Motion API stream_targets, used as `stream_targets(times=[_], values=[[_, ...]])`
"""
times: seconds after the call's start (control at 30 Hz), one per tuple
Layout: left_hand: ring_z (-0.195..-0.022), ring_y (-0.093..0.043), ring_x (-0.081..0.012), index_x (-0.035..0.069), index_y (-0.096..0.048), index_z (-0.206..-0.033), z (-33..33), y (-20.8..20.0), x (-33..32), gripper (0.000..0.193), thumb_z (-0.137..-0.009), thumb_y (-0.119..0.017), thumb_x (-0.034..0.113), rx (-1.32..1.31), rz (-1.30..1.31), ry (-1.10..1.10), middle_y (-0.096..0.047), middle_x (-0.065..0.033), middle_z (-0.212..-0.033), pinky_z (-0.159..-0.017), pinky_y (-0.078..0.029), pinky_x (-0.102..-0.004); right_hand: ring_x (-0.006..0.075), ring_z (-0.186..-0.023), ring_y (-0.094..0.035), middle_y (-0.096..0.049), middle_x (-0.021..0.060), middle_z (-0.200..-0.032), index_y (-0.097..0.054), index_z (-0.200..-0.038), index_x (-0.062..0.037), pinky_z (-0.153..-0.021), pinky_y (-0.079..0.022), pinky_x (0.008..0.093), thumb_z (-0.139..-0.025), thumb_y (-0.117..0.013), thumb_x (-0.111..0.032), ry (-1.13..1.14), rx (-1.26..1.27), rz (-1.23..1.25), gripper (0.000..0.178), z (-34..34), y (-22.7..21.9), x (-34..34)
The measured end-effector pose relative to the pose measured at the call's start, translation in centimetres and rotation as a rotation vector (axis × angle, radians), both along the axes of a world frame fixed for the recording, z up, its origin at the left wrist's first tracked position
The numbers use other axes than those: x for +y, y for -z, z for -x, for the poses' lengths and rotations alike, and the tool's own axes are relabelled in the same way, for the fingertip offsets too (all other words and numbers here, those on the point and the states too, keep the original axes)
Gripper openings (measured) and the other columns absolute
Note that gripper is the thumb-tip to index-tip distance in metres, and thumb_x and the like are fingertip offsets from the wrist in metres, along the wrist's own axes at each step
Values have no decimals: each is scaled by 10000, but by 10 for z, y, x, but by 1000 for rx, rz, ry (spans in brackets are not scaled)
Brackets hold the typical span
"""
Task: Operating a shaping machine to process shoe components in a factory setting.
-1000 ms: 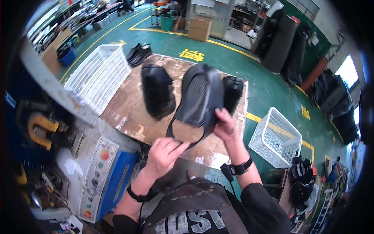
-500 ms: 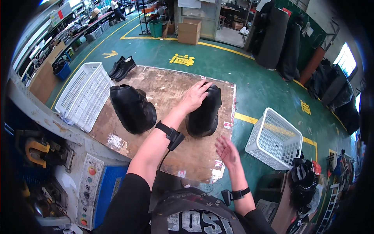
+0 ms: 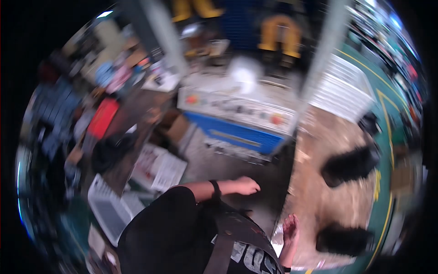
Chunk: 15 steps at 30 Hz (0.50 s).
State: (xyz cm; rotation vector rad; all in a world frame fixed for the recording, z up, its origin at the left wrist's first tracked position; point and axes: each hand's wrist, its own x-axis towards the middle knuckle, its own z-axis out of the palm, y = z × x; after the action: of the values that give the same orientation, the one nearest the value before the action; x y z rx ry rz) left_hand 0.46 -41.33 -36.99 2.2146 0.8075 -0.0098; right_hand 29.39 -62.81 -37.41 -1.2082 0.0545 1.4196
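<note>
My left hand hangs in front of the machine, over the dark gap beside the table. Its fingers are curled in, and nothing shows in them. My right hand is at the near edge of the worn wooden tabletop, with bent, slightly parted fingers and no object in it. Two black leather-like bundles lie on the table, apart from both hands: a farther black bundle and a nearer black bundle. Motion blur hides their detail.
Ahead stands a machine with a button panel, a blue front and yellow clamp-like parts. A white crate is at the table's far end. Left are a cluttered bench, a red box and a pale bin.
My view has swung left from the table to the machine. The left hand has come off the right-hand black bundle and drawn back from the table, its fingers now curled.
</note>
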Motion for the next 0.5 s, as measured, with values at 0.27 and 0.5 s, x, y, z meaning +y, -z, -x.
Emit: stream_targets(times=[0.27, 0.5], values=[[-890, -635, -304, 176, -662, -1063, 438, -36, -23, 338, -740, -565, 158, 254, -238, -1168, -667, -130, -967, -787, -502, -410, 143, -815, -646, -662, 3, -1018, -551, -1201, -138, -644, -529, 266, -930, -531, -307, -556, -123, -65, 320, 152, -17, 202], [-1190, -505, -241, 134, -684, -1035, 665, -122, -61, 323, -739, -562, 96, 767, -469, -1181, -631, -60, -1143, -965, -422, -361, 188, -792, -662, -648, 100, -1016, -536, -1188, -48, -629, -528, 269, -932, -523, -151, -906, -41, -132, 276, 383, -65, 291]])
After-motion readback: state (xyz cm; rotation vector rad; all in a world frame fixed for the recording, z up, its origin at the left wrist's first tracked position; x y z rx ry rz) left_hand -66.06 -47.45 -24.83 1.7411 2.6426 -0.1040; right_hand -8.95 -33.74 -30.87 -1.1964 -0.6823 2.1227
